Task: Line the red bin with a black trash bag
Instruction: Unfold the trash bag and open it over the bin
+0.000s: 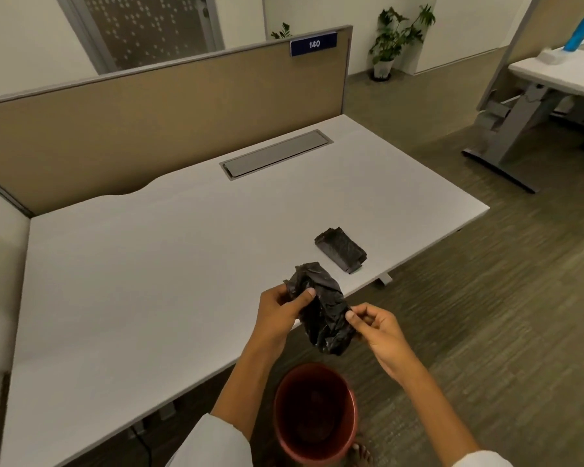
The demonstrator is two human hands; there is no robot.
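From my remote seat I read the scene from the left: the white desk (149, 264) fills that side, backed by a tan partition (166, 123) with a grey cable hatch (277, 153) set into the desktop. Next comes the left hand (280, 315), closed on the upper left part of the crumpled black trash bag (321, 311), thumb pressed across the plastic. The bag hangs between both hands, over the desk's near edge, still bunched and not spread open. Directly below it, on the floor, I see the red bin (314, 412), upright, its mouth facing up and unlined (a bare foot shows just beside its right rim). The right hand (375, 328) pinches the bag's right edge between thumb and fingertips, the other fingers curled in. Further back on the desk, near its right edge and apart from both hands, lies a folded stack of black bags (341, 249).
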